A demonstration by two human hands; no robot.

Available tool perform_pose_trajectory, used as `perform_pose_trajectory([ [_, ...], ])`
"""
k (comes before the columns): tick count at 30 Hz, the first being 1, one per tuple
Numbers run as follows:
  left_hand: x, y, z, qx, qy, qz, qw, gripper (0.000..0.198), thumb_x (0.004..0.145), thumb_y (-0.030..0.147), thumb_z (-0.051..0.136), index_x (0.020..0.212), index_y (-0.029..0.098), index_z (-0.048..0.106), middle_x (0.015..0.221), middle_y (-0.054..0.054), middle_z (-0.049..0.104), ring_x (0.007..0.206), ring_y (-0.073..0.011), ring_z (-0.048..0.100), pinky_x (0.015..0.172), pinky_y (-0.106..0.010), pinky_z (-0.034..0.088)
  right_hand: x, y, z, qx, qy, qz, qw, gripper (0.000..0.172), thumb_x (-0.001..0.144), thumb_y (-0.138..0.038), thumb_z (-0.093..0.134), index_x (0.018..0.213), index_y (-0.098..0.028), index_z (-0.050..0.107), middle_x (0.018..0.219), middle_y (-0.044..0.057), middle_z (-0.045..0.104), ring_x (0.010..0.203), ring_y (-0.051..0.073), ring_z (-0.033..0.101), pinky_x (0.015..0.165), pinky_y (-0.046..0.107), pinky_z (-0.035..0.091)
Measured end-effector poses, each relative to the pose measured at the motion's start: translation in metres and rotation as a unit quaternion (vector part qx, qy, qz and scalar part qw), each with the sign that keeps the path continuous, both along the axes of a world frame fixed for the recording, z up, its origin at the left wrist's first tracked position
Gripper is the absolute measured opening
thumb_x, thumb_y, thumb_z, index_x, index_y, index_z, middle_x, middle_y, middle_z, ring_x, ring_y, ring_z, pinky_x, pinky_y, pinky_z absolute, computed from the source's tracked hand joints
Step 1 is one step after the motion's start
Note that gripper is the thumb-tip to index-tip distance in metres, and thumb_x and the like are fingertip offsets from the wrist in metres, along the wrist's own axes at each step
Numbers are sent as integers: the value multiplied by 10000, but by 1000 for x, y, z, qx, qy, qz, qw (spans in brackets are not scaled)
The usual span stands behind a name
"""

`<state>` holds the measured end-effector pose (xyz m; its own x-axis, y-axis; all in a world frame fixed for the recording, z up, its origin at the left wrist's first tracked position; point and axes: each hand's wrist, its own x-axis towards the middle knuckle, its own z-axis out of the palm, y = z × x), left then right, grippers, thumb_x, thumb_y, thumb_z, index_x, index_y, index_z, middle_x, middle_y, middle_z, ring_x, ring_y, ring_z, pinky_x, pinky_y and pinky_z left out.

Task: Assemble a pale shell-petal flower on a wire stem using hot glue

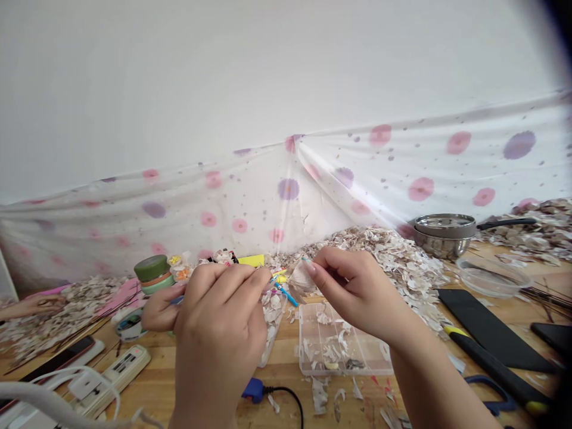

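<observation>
My left hand [218, 322] is closed in a pinch around a thin blue tool [284, 293] whose tip points right. My right hand [353, 289] pinches a small pale shell piece [300, 275] just beside that tip. Both hands hover over a wooden table [286, 363]. Below them lies a clear plastic compartment box [342, 345] holding shell bits. A second clear container [272, 316] with shell pieces sits partly hidden behind my left hand.
Heaps of broken shell [393, 256] line the back of the table. Stacked steel pans [442, 233], a clear dish [489, 275], black sheets [487, 328], scissors [500, 372] at right. Tape rolls [154, 274], a power strip [120, 372], a phone [62, 357] at left. Another person's hand [31, 305] shows far left.
</observation>
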<state>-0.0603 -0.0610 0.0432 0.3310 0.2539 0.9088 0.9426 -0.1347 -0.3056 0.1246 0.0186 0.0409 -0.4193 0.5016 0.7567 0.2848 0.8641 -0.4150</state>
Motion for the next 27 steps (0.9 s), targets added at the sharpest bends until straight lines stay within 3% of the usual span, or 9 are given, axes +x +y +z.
perform_pose_trajectory([
  [8, 1, 1, 0, -3, -5, 19, 1000, 334, 772, -43, 547, 904, 240, 665, 853, 2, 729, 775, -222, 575, 722, -394, 459, 0, 0, 1, -9, 41, -13, 999, 353, 898, -342, 559, 602, -180, 454, 486, -64, 403, 442, 54, 347, 433, 201, 251],
  [14, -2, 1, -2, -11, -15, 19, 1000, 346, 770, -29, 533, 911, 250, 680, 874, -8, 729, 797, -227, 590, 760, -407, 473, 9, 1, 1, 12, 141, -9, 990, 376, 943, -308, 496, 597, -193, 409, 490, -59, 391, 449, 63, 340, 436, 215, 271],
  [17, -3, 0, -2, -13, -16, 24, 999, 353, 768, -30, 530, 917, 253, 677, 880, -10, 727, 816, -230, 593, 755, -403, 471, 13, 0, 0, 34, 173, -5, 984, 350, 967, -298, 479, 634, -189, 478, 513, -48, 437, 470, 74, 385, 456, 226, 307],
  [20, -3, 0, -2, -13, -16, 28, 999, 364, 759, -35, 530, 924, 256, 673, 878, -4, 725, 802, -227, 595, 764, -408, 468, 15, -2, 1, 85, 157, 6, 984, 237, 970, -247, 474, 774, -179, 589, 625, -7, 571, 574, 102, 512, 545, 250, 395],
  [23, -3, 0, -2, -14, -14, 26, 999, 353, 768, -25, 537, 930, 256, 676, 874, 1, 727, 795, -224, 594, 761, -404, 468, 15, -3, 4, 147, 119, 64, 980, 129, 943, -180, 496, 969, -169, 622, 845, 57, 687, 796, 157, 614, 720, 307, 486],
  [27, -3, 1, -2, -17, -15, 26, 999, 341, 776, -19, 540, 928, 256, 672, 877, 8, 729, 799, -219, 590, 735, -387, 464, 14, -3, 5, 181, 49, 124, 974, 224, 913, -169, 536, 1130, -185, 588, 1065, 85, 720, 1051, 210, 612, 907, 385, 507],
])
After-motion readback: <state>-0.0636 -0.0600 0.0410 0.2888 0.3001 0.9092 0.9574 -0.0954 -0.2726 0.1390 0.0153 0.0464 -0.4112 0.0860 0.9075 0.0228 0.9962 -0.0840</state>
